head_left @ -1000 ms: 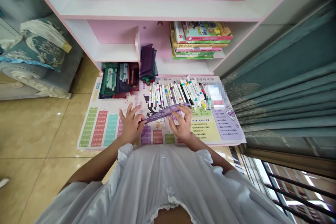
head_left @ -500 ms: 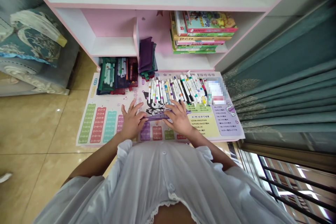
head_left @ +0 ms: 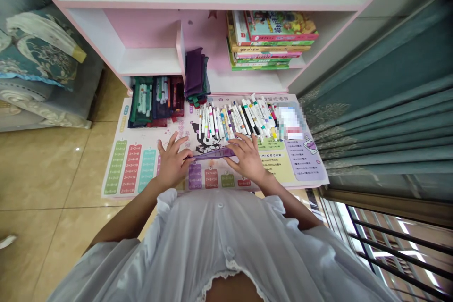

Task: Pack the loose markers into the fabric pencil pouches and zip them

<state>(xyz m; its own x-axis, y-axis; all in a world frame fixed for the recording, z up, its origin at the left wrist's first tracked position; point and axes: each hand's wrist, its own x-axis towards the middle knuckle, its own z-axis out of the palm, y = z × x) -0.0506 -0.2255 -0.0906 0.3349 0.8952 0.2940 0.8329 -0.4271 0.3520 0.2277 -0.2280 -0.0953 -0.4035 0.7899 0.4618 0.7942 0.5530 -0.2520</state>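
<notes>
"Where do things stand?"

"Partway, I judge; the green pouch (head_left: 135,114) and the blue pouch (head_left: 158,110), at the far left of the table (head_left: 150,134), show pens through the mesh; a red pouch (head_left: 179,108) beside them seems to hold some too."

"And what remains outside?"

"A broad row of loose pens (head_left: 235,121); they lie side by side across the middle of the table, none of them in a pouch; a stack of pouches (head_left: 195,78) stands between that row and the blue pouch, a dark purple one on top; it looks thin, but I cannot tell whether anything is inside."

"Which pouch is in hand?"

"The light purple one (head_left: 208,155); it is near the table's front edge, in front of the loose pens and well apart from the stack; it looks narrow and flat, with no pens that I can make out in it."

"How is the grip?"

"Narrow at the left hand (head_left: 172,160), thumb and finger pinching one end; the right hand (head_left: 247,156) has the other end between thumb and fingers, the fingers more spread; how firmly, I cannot tell."
</notes>
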